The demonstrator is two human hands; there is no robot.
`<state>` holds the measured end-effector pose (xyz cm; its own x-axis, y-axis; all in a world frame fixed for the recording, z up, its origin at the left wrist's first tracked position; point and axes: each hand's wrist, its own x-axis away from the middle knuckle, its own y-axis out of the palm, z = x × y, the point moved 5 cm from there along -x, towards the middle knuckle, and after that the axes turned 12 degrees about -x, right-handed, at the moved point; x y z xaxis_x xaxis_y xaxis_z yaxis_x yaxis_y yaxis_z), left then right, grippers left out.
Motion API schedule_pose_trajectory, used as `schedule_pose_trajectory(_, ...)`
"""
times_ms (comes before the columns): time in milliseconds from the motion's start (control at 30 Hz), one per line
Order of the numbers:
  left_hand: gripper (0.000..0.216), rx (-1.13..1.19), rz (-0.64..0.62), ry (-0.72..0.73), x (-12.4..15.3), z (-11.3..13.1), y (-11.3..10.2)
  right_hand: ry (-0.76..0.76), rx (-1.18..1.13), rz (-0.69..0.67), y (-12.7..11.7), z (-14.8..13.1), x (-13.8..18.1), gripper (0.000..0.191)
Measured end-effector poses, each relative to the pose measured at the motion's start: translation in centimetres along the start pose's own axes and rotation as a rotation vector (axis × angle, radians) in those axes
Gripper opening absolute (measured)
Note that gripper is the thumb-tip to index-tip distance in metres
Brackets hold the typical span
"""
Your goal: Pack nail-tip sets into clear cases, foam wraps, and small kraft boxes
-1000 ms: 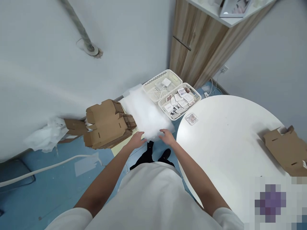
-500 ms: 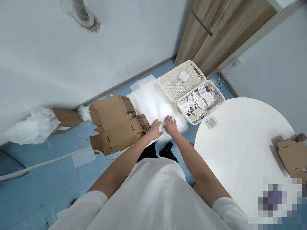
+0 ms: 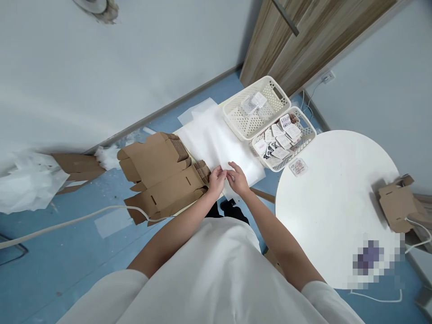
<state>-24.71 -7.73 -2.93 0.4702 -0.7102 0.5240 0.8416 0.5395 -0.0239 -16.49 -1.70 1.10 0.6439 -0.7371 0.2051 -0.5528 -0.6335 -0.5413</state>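
A stack of white foam sheets (image 3: 216, 139) lies on a low surface in front of me. My left hand (image 3: 216, 180) and my right hand (image 3: 238, 179) meet at the stack's near edge, fingertips pinched together on the top sheet. Left of the foam lies a pile of flat brown cardboard boxes (image 3: 158, 175), touching my left hand's side.
Two white plastic baskets stand beyond the foam, one (image 3: 256, 112) nearly empty, the other (image 3: 283, 139) with several small packets. A round white table (image 3: 337, 202) at right carries a small packet (image 3: 298, 166) and a cardboard box (image 3: 398, 204). A hose (image 3: 67, 222) crosses the blue floor.
Both hands were flat and apart on the foam's near edge; now they have drawn together and pinch at it. The view has tilted further down.
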Motion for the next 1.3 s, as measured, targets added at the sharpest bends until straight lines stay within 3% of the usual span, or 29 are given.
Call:
schedule_pose_trajectory(67, 0.018, 0.045, 0.060, -0.015, -0.1, 0.8, -0.1, 0.018, -0.058, -0.009, -0.3, -0.5, 0.4, 0.024)
schedule_pose_trajectory(133, 0.022, 0.040, 0.104, -0.009, -0.1, 1.5, -0.2, 0.066, -0.137, 0.093, -1.2, -0.7, 0.5, 0.028)
schedule_pose_trajectory(200, 0.025, 0.011, 0.114, 0.007, 0.0, 2.0, -0.3, 0.132, -0.211, 0.250, -2.3, -0.5, 0.5, 0.042)
schedule_pose_trajectory(267, 0.027, -0.020, 0.105, 0.023, 0.1, 2.3, -0.4, 0.191, -0.272, 0.316, -3.0, -0.2, 0.1, 0.057)
schedule_pose_trajectory(367, 0.030, -0.053, 0.112, 0.044, 0.3, 2.5, -0.6, 0.265, -0.318, 0.255, -3.0, 0.4, -0.9, 0.055)
schedule_pose_trajectory(500, 0.026, -0.058, 0.115, 0.046, 0.5, 2.4, -0.8, 0.399, -0.309, 0.270, -3.3, 1.5, -1.7, 0.056)
schedule_pose_trajectory(600, 0.022, -0.051, 0.103, 0.041, 0.5, 2.4, -0.8, 0.445, -0.425, 0.183, -2.8, 2.1, -1.9, 0.049)
schedule_pose_trajectory(767, 0.020, -0.065, 0.123, 0.048, 0.9, 2.9, -0.9, 0.320, -0.290, 0.233, -3.5, 1.0, -1.9, 0.026)
schedule_pose_trajectory(967, 0.017, -0.087, 0.205, 0.115, 1.2, 3.6, -1.3, 0.219, -0.117, 0.339, -4.7, -0.8, -1.6, 0.031)
schedule_pose_trajectory(1067, 0.036, -0.165, 0.237, 0.141, 1.4, 3.8, -1.4, 0.224, -0.076, 0.453, -5.7, -0.7, -1.4, 0.031)
schedule_pose_trajectory(1200, 0.063, -0.279, 0.155, 0.185, 1.9, 3.6, -0.8, 0.128, -0.044, 0.576, -7.6, -1.2, -0.8, 0.028)
schedule_pose_trajectory(1300, 0.070, -0.344, 0.096, 0.168, 2.1, 3.0, -0.2, -0.004, -0.029, 0.482, -8.5, -2.7, -0.1, 0.024)
